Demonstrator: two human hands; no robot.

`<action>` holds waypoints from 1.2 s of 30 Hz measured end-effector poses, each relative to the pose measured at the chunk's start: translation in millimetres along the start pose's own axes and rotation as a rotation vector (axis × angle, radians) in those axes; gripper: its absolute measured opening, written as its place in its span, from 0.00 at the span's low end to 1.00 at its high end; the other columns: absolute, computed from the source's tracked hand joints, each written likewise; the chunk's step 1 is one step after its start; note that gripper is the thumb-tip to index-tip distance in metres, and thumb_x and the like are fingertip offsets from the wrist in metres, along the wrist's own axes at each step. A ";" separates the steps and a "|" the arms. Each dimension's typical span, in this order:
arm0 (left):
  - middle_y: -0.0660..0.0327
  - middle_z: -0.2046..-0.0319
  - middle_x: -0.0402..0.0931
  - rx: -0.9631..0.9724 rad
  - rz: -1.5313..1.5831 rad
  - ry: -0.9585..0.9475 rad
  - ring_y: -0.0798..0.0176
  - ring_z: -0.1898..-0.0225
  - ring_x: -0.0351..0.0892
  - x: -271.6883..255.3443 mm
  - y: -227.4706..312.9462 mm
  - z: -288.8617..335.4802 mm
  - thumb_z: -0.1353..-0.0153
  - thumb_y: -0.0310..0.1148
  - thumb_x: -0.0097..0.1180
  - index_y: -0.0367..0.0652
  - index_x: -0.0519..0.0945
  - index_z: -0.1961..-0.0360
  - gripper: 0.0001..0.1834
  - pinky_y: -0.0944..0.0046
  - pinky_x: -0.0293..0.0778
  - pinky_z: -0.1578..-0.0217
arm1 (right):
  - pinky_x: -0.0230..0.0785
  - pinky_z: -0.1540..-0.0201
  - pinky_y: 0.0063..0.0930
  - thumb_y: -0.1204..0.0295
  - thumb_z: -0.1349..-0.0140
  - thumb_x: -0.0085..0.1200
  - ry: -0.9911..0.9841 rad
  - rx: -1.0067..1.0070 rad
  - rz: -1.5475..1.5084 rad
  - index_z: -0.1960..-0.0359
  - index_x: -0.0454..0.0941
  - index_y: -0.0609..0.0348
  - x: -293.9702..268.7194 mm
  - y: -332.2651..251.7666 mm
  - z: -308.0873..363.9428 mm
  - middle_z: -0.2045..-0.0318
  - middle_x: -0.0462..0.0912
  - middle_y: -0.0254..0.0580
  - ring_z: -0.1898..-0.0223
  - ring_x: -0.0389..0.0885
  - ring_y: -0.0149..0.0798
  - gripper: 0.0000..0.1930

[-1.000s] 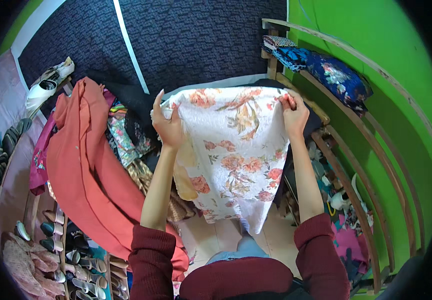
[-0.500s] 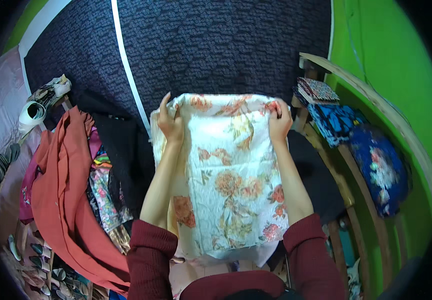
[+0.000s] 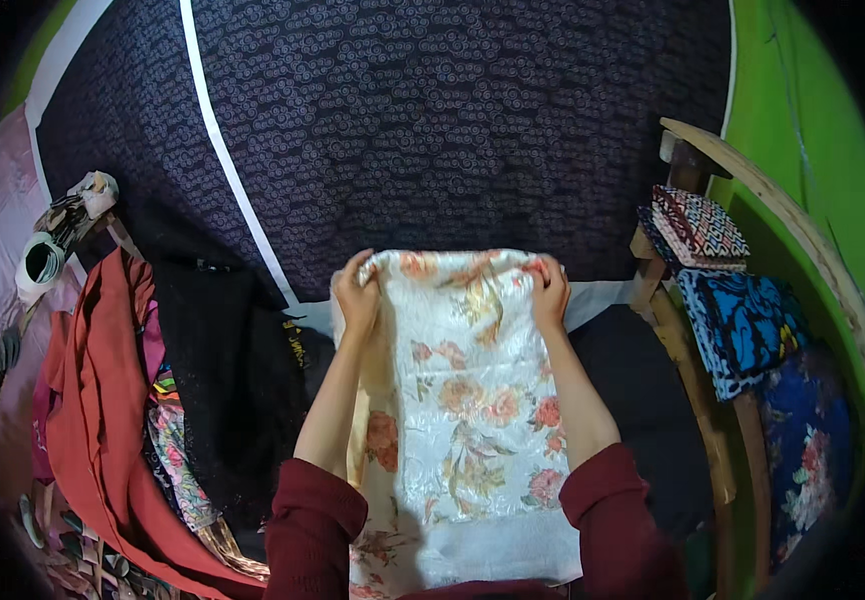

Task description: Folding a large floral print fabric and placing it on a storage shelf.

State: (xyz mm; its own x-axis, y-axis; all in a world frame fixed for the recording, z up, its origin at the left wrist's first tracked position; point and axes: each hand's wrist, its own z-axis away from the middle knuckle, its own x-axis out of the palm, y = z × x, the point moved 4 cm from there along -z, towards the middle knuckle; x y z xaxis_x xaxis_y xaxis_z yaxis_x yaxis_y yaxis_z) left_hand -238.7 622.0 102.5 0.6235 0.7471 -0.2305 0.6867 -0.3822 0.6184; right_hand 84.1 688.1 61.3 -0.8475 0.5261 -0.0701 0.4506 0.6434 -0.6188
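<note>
A white cloth with orange and red flowers [image 3: 473,400] hangs spread between my two arms, its far edge turned over in a fold. My left hand [image 3: 359,297] grips the cloth's far left corner, fingers bent at the edge. At the far right corner my right hand [image 3: 550,295] is closed on the same cloth. The fabric is creased and shiny, and its near end reaches down to my body. Part of its left side is hidden behind my left forearm.
Left are a rust-red cloth [image 3: 98,410] and black clothing [image 3: 218,370]. Folded patterned cloths [image 3: 698,230], a blue-black cloth [image 3: 738,325] and a dark blue floral cloth [image 3: 808,440] lie on a wooden rack [image 3: 698,400] at right. A dark patterned cloth [image 3: 433,130] covers the back.
The view has tilted and shifted, so my hands and the flowered cloth appear lower. The cloth's near end now hangs closer to my body. Both hands keep hold of its far corners.
</note>
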 end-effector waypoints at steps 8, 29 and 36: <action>0.61 0.60 0.75 -0.461 0.406 -0.354 0.72 0.62 0.72 14.8 -62.8 6.3 0.56 0.21 0.62 0.36 0.73 0.53 0.24 0.73 0.70 0.60 | 0.69 0.64 0.23 0.80 0.55 0.58 -0.186 0.231 -0.139 0.63 0.75 0.60 21.6 51.0 17.0 0.70 0.80 0.43 0.68 0.79 0.35 0.14; 0.55 0.63 0.78 -0.200 0.128 -0.538 0.65 0.58 0.75 -192.3 84.4 124.2 0.62 0.11 0.49 0.35 0.79 0.64 0.21 0.69 0.69 0.57 | 0.49 0.41 0.45 0.76 0.57 0.58 -0.668 0.063 0.194 0.68 0.81 0.55 -192.9 -159.9 83.2 0.70 0.82 0.39 0.66 0.80 0.36 0.11; 0.56 0.73 0.79 -0.327 -0.016 -0.508 0.60 0.68 0.66 -258.5 93.0 288.8 0.68 0.19 0.49 0.46 0.83 0.68 0.22 0.64 0.61 0.59 | 0.56 0.46 0.39 0.80 0.68 0.53 -0.517 0.235 0.377 0.70 0.83 0.53 -266.1 -196.5 201.5 0.62 0.79 0.48 0.55 0.72 0.46 0.18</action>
State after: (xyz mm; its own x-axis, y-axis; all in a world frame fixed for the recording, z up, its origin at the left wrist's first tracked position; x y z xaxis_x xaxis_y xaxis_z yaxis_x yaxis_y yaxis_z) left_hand -228.0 236.2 2.6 0.7701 0.3670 -0.5218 0.5969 -0.1259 0.7924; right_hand 164.6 309.6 43.9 -0.6961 0.3199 -0.6427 0.7179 0.2995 -0.6285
